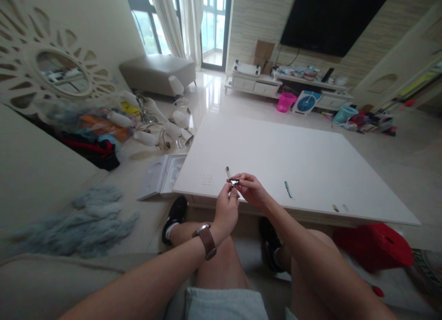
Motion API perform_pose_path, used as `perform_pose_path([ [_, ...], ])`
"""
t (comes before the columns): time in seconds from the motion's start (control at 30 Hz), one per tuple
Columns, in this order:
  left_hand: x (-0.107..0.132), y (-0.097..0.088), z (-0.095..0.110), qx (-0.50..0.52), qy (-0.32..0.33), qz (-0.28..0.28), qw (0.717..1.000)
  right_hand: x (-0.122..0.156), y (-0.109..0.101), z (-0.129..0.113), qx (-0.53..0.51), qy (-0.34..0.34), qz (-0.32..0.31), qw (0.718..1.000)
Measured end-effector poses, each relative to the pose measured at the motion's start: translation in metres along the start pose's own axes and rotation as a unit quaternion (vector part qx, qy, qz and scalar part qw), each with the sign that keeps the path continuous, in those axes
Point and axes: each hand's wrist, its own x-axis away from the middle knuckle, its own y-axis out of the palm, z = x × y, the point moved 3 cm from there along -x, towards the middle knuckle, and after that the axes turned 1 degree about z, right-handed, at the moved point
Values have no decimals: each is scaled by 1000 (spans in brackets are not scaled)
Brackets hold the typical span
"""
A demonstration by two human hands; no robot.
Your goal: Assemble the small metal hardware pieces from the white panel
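My left hand (228, 205) is closed on the lower part of a small black-and-silver T-shaped piece (234, 182), which looks like a razor head. From the right, the fingers of my right hand (251, 189) pinch its dark top bar. Both hands meet over the near edge of the white table (269, 149). Just past them lies a small brush-like stick (227, 171) with a dark end. A clear plastic piece (206, 179) rests to their left. To the right is a dark green strip (287, 189). Fine details of the held piece are too small to tell.
Two small flat bits, one brownish (335, 208), lie near the table's right front edge. An open white box (165, 175) stands on the floor at left, near a chandelier (165, 122). A red roll-like object (376, 246) is at right, beyond my knees.
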Motion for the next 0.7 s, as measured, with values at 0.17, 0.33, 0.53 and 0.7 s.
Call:
perform_pose_path([
  [0.17, 0, 1, 5, 25, -14, 5, 1000, 3, 4, 8, -50, 36, 37, 997],
  [0.33, -1, 2, 4, 21, -23, 1, 1000, 4, 3, 9, -62, 49, 60, 995],
  [0.53, 0, 2, 0, 18, -16, -20, 999, 2, -3, 7, -65, 42, 113, 991],
  [0.7, 0, 2, 4, 77, -36, -10, 996, 6, 4, 9, -69, 73, 71, 992],
])
